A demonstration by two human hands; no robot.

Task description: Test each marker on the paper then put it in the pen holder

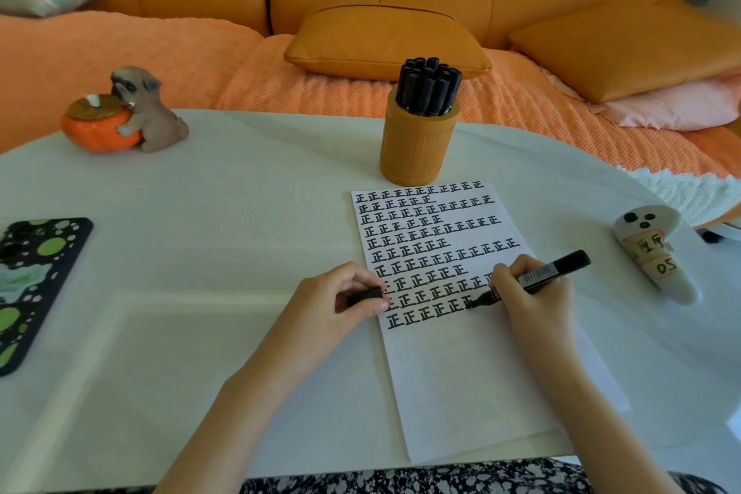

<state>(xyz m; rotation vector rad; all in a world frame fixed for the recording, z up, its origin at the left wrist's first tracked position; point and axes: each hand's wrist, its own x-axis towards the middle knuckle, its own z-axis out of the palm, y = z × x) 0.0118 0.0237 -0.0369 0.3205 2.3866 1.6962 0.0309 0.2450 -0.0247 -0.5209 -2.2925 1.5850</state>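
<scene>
Black marker [537,276] sits pinched in the right hand [533,297] on my feed, fingers curled round the lower barrel. Its uncapped tip touches the paper [461,381] at the end of the second-lowest row of written characters, and its rear end angles up and to the right, past the knuckles. The left hand [341,295] is clenched round the black cap [364,296] and rests at the paper's left edge, just beside those same rows. The paper lies on the white table [240,192], with its upper half inked and its lower half blank. Just beyond its top edge I see the tan pen holder [417,144] standing upright, packed with capped black markers [429,88]. Well apart to the left are a dog figurine [144,112] and a dark patterned slab [32,285]. To the right lies a white ghost-shaped object [653,253].
</scene>
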